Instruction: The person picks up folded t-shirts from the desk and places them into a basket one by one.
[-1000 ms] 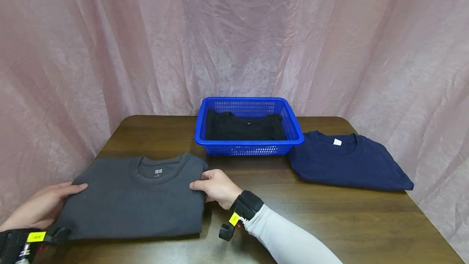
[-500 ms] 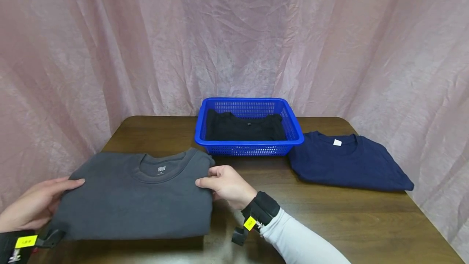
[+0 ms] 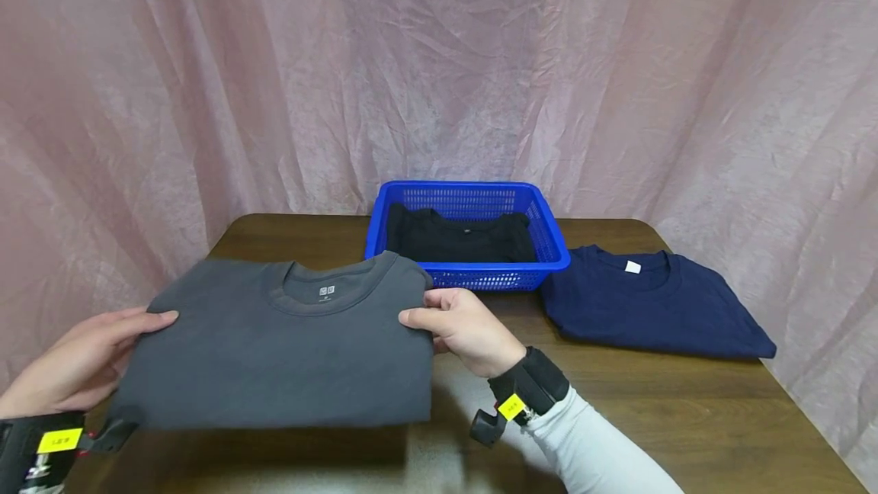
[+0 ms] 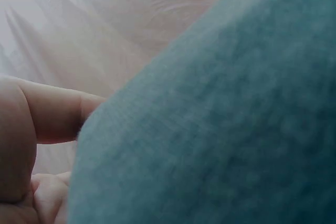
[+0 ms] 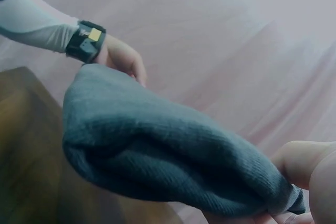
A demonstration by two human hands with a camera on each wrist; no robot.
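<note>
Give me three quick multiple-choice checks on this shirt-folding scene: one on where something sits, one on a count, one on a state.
1. Where is the black shirt?
A. Inside the blue basket
B. On the table's right side
C. In the hands

2. How many folded shirts are in view?
A. Two
B. Three
C. Five

3. What state is the grey shirt in?
A. Lying flat on the table
B. Lifted, held at both sides
C. Hanging on the curtain

Answers:
1 A: the black shirt lies within the blue basket.
2 B: grey, black and the navy shirt.
3 B: the left hand and right hand grip the grey shirt, which casts a shadow on the table.
</note>
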